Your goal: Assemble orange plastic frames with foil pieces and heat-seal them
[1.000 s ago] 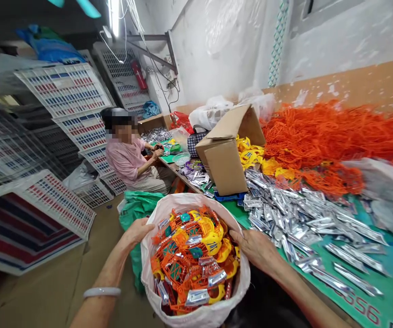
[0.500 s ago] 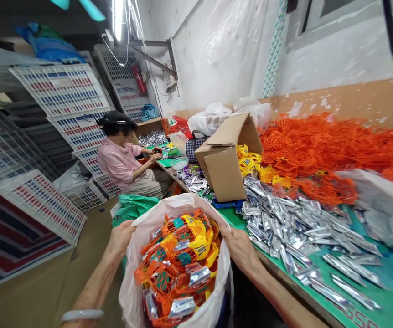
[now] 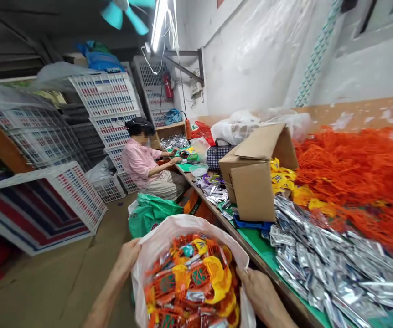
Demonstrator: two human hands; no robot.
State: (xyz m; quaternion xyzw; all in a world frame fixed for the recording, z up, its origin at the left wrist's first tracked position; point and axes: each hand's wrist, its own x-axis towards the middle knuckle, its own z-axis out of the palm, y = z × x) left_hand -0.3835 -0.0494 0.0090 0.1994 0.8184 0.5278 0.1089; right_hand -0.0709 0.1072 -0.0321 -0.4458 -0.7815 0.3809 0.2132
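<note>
A white plastic sack (image 3: 183, 222) stands open in front of me, its mouth held wide. Inside lie orange lattice plastic parts (image 3: 169, 282), yellow plastic pieces (image 3: 217, 273), some green bits and small silver packets (image 3: 195, 296). My left hand (image 3: 128, 257) grips the sack's rim on the left, fingers closed over the edge. On the right side of the rim my right hand (image 3: 256, 287) is closed on the plastic, beside the table edge. The lower part of the sack is out of frame.
Along the right runs a green-topped table (image 3: 256, 241) with silver packets (image 3: 319, 259), an orange heap (image 3: 350, 173) and a cardboard box (image 3: 254, 191). A seated person (image 3: 142, 159) works farther along. A green bag (image 3: 152, 214) sits ahead; crates (image 3: 104, 95) stand left.
My view has turned left, so the surroundings sit farther right. The sack appears lower in view and its contents have shifted. Both hands still hold its rim.
</note>
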